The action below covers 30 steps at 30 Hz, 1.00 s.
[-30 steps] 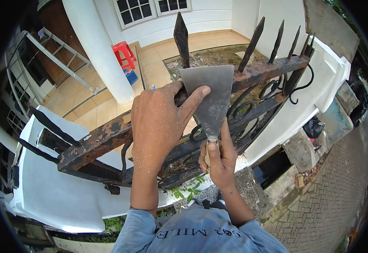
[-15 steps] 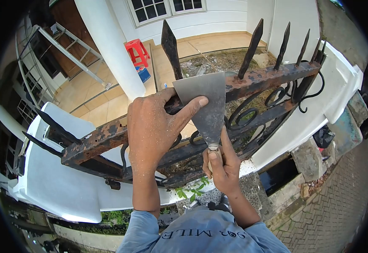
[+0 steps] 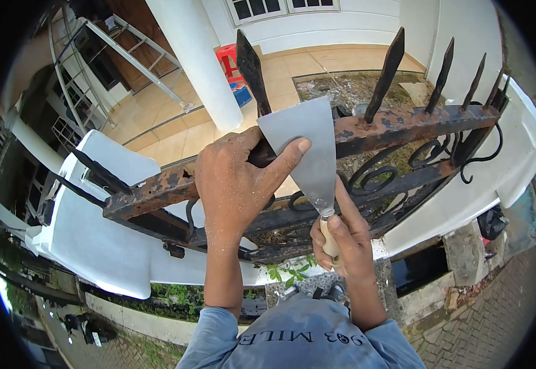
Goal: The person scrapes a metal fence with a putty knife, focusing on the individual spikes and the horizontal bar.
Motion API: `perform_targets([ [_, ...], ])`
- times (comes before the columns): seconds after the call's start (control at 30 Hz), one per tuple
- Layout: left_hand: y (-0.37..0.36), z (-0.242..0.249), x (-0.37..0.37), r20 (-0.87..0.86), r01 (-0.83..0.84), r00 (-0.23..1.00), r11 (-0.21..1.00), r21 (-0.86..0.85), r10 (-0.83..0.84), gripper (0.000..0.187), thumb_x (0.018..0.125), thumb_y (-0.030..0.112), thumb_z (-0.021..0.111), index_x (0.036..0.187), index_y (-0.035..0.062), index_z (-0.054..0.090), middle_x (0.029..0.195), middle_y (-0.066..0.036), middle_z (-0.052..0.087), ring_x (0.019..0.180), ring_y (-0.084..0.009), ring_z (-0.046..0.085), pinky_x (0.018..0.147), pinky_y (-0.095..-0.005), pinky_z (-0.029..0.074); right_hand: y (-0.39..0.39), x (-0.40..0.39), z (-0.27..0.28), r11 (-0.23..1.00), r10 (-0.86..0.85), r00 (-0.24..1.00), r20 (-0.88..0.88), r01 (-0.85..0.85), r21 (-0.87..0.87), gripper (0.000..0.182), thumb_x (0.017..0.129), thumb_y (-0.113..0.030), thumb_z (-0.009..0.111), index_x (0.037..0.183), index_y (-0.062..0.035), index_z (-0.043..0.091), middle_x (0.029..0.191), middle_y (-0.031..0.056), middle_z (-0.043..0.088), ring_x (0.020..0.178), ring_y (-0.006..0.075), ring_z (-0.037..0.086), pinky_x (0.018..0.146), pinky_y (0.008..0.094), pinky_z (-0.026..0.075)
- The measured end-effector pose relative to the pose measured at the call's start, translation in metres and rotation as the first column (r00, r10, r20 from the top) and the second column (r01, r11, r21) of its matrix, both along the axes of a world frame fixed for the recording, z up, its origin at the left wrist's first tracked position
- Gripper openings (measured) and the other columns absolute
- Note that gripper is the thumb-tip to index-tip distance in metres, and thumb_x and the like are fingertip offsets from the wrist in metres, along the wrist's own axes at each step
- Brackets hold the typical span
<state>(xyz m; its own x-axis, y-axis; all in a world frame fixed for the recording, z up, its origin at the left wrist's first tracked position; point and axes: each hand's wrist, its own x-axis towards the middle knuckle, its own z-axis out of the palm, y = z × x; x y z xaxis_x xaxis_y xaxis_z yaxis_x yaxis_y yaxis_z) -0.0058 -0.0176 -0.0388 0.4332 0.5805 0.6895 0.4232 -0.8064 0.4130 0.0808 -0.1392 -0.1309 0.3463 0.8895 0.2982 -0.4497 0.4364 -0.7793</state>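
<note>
A scraper (image 3: 308,154) with a wide, flat metal blade and a pale handle lies against the rusty top rail (image 3: 403,126) of a black spiked iron fence. My right hand (image 3: 351,243) is closed around the handle, the forefinger stretched along the blade's lower edge. My left hand (image 3: 234,178) is wrapped over the rail, its thumb lying on the face of the blade; its other fingertips are hidden behind. Pale dust specks the back of this hand. Paint flakes off the rail in patches, and one dark spike (image 3: 252,71) rises just behind the blade.
White walls (image 3: 102,246) flank the fence on both sides. Beyond it stand a white column (image 3: 203,67), a ladder (image 3: 136,61), a red stool (image 3: 228,60) and a blue box (image 3: 240,94). An open drain (image 3: 420,269) lies below on the right, beside a paved path (image 3: 489,307).
My view has turned, so the fence and house appear farther right. The blade looks a little more tilted against the rail. Both hands keep their hold.
</note>
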Motion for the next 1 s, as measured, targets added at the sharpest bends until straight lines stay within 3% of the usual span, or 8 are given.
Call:
perform_targets([
  [0.03, 0.006, -0.005, 0.002, 0.019, -0.011, 1.000, 0.990, 0.143, 0.008, 0.051, 0.082, 0.046, 0.062, 0.063, -0.0011, 0.066, 0.041, -0.008, 0.052, 0.036, -0.0179, 0.051, 0.039, -0.0296, 0.038, 0.000, 0.005, 0.002, 0.999, 0.032, 0.999, -0.025, -0.032, -0.003, 0.054, 0.097, -0.018, 0.043, 0.145, -0.0082, 0.020, 0.063, 0.0033, 0.047, 0.043, 0.0046, 0.040, 0.039, 0.0203, 0.035],
  [0.13, 0.001, 0.000, 0.002, 0.112, -0.038, 0.992, 0.978, -0.204, 0.062, 0.053, 0.082, 0.046, 0.063, 0.059, -0.0018, 0.065, 0.040, -0.008, 0.051, 0.035, -0.0170, 0.050, 0.038, -0.0290, 0.037, 0.003, 0.005, 0.006, 1.000, 0.004, 0.998, 0.059, -0.004, 0.011, 0.054, 0.097, -0.017, 0.044, 0.144, -0.0069, 0.020, 0.061, 0.0018, 0.046, 0.045, 0.0033, 0.038, 0.039, 0.0189, 0.034],
  [0.27, -0.001, 0.000, 0.005, 0.086, -0.087, 0.992, 0.996, -0.029, 0.090, 0.060, 0.082, 0.049, 0.062, 0.052, -0.0025, 0.062, 0.037, -0.007, 0.048, 0.034, -0.0157, 0.048, 0.037, -0.0291, 0.036, 0.005, 0.012, 0.010, 1.000, -0.012, 0.990, 0.140, 0.011, 0.009, 0.053, 0.097, -0.016, 0.044, 0.144, -0.0060, 0.022, 0.062, 0.0003, 0.047, 0.046, 0.0026, 0.038, 0.040, 0.0188, 0.034],
  [0.4, 0.004, 0.003, 0.002, 0.144, -0.083, 0.982, 0.968, -0.237, 0.119, 0.061, 0.084, 0.048, 0.061, 0.050, -0.0027, 0.061, 0.037, -0.007, 0.047, 0.033, -0.0148, 0.046, 0.037, -0.0290, 0.035, 0.003, 0.010, 0.011, 1.000, 0.001, 0.989, 0.150, 0.001, -0.013, 0.051, 0.097, -0.015, 0.043, 0.143, -0.0067, 0.025, 0.064, 0.0005, 0.050, 0.047, 0.0021, 0.038, 0.040, 0.0188, 0.034],
  [0.67, -0.001, 0.004, -0.006, 0.247, 0.218, 0.959, 0.917, -0.334, -0.138, 0.053, 0.087, 0.044, 0.058, 0.083, -0.0077, 0.067, 0.058, -0.012, 0.061, 0.054, -0.0148, 0.060, 0.050, -0.0273, 0.046, 0.002, 0.011, 0.013, 1.000, 0.002, 0.988, 0.156, -0.005, 0.019, 0.051, 0.096, -0.016, 0.044, 0.143, -0.0070, 0.025, 0.066, 0.0006, 0.049, 0.047, 0.0013, 0.038, 0.040, 0.0191, 0.034],
  [0.77, 0.002, 0.008, -0.010, 0.128, 0.154, 0.984, 0.945, -0.287, -0.122, 0.049, 0.086, 0.041, 0.060, 0.088, -0.0077, 0.067, 0.061, -0.011, 0.063, 0.062, -0.0154, 0.065, 0.055, -0.0275, 0.050, 0.000, 0.011, 0.013, 1.000, -0.002, 0.988, 0.152, -0.001, 0.020, 0.052, 0.096, -0.016, 0.044, 0.143, -0.0072, 0.025, 0.066, -0.0001, 0.048, 0.048, 0.0014, 0.038, 0.041, 0.0192, 0.034],
  [0.87, -0.001, 0.024, -0.010, 0.277, 0.231, 0.958, 0.786, -0.573, -0.080, 0.048, 0.085, 0.040, 0.062, 0.088, -0.0077, 0.067, 0.060, -0.010, 0.063, 0.060, -0.0132, 0.063, 0.052, -0.0267, 0.049, 0.009, 0.005, 0.029, 0.999, -0.007, 0.989, 0.146, 0.001, 0.043, 0.052, 0.096, -0.015, 0.045, 0.143, -0.0071, 0.024, 0.066, -0.0003, 0.049, 0.047, 0.0016, 0.038, 0.040, 0.0190, 0.034],
  [1.0, 0.001, 0.010, -0.001, 0.214, 0.143, 0.972, 0.968, -0.205, -0.098, 0.051, 0.083, 0.041, 0.065, 0.078, -0.0095, 0.066, 0.056, -0.011, 0.060, 0.049, -0.0116, 0.058, 0.042, -0.0238, 0.044, 0.003, 0.013, 0.010, 0.997, 0.062, 0.995, 0.081, -0.066, 0.048, 0.053, 0.097, -0.017, 0.043, 0.144, -0.0059, 0.023, 0.065, 0.0009, 0.048, 0.047, 0.0025, 0.038, 0.039, 0.0193, 0.034],
])
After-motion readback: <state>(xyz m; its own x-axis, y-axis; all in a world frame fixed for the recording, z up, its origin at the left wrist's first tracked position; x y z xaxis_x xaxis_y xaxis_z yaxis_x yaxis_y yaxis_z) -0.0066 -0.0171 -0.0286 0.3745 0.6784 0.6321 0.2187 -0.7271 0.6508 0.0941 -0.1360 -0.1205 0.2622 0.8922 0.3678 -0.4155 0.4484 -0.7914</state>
